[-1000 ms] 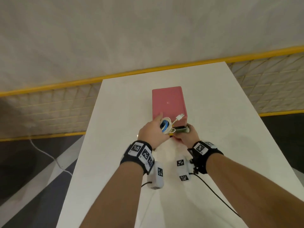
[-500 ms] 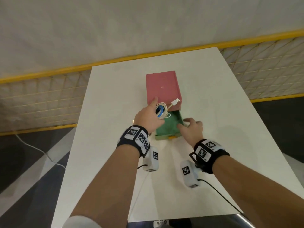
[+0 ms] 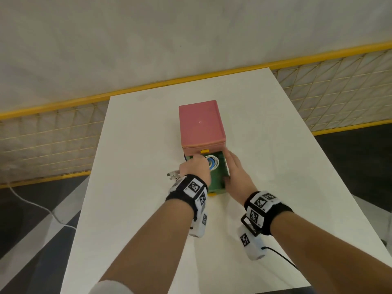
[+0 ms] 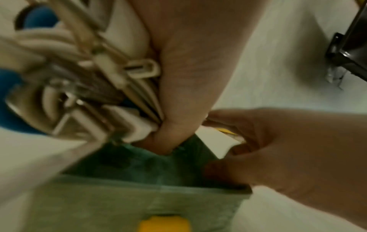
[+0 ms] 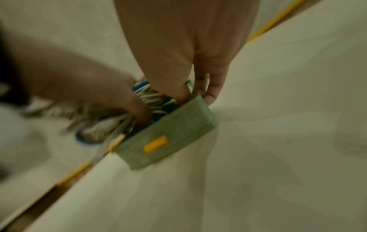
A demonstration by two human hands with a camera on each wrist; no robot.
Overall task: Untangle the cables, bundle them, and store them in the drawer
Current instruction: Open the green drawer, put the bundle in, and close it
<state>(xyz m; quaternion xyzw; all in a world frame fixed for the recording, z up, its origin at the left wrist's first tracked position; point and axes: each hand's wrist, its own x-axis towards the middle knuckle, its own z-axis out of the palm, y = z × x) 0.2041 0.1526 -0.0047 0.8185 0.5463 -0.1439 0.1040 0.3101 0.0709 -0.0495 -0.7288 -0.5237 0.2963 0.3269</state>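
A pink drawer box [image 3: 201, 124] stands mid-table with its green bottom drawer [image 3: 218, 186] pulled out toward me. My left hand [image 3: 202, 163] grips the coiled white and blue cable bundle [image 3: 213, 162] and holds it down inside the drawer; a plug end [image 3: 172, 174] sticks out left of the hand. The left wrist view shows the bundle [image 4: 79, 75] tight against my palm. My right hand [image 3: 230, 166] pinches the drawer's right wall, thumb inside and fingers outside. The right wrist view shows the drawer [image 5: 174, 125], its yellow handle [image 5: 155, 143] and the bundle [image 5: 152, 97].
The white table [image 3: 275, 155] is long and narrow, with edges close on both sides. A yellow-framed mesh fence [image 3: 53, 141] and a pale wall stand behind it. A white cord [image 3: 31, 204] lies on the dark floor at the left.
The drawer has come out farther. My left hand has lowered the bundle from above the box front into the drawer. My right hand has shifted from the drawer's front to its right wall.
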